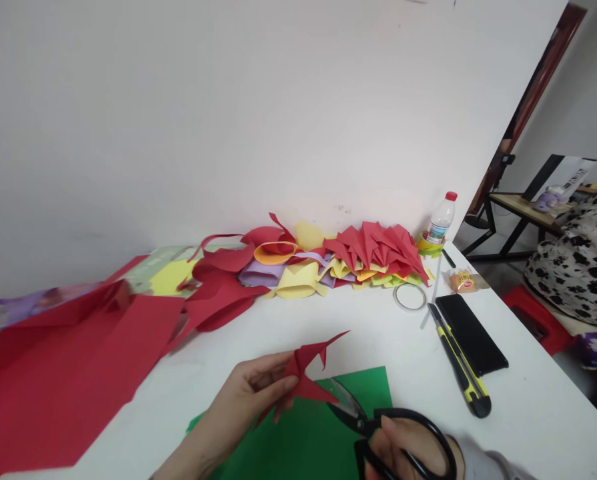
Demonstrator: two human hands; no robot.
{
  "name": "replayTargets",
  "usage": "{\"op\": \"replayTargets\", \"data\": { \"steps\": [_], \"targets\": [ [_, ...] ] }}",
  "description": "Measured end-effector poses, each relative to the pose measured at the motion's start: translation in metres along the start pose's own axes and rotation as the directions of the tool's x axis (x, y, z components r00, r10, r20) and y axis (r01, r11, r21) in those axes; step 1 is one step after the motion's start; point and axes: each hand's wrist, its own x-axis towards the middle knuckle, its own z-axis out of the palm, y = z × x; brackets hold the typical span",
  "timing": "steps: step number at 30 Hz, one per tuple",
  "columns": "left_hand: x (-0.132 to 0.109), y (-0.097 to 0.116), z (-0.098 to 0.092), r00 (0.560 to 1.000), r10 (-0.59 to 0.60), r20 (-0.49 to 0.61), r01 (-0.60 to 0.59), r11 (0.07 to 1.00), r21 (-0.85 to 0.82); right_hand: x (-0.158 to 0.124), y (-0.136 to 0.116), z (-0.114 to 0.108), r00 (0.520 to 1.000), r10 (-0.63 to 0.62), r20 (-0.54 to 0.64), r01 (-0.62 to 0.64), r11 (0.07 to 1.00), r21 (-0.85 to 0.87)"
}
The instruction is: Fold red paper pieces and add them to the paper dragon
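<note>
Between the thumb and fingers of my left hand is a piece of folded red paper with pointed, cut ends. My right hand grips black-handled scissors through their loops. The scissor blades are parted, and their tips are at the lower right point of the red paper. Beneath both hands lies a sheet of green paper, partly covered by my left hand and the scissors.
Large red paper sheets spread over the left side. Along the wall sit folded coloured papers and red pointed cutouts. To the right are a tape ring, a yellow-black utility knife, a black phone-like slab and a bottle.
</note>
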Motion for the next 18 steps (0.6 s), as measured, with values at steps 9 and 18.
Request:
{"op": "replayTargets", "data": {
  "steps": [9,18],
  "targets": [
    [0.002,-0.007,-0.005,0.999,0.026,0.037,-0.026,1.0,0.014,-0.002,-0.003,-0.006,0.998,-0.064,-0.019,0.059,0.979,-0.195],
    [-0.001,0.002,0.0,0.999,0.014,0.03,-0.013,1.0,-0.015,-0.007,-0.012,-0.005,0.991,-0.132,0.027,0.134,0.947,-0.292]
  ]
}}
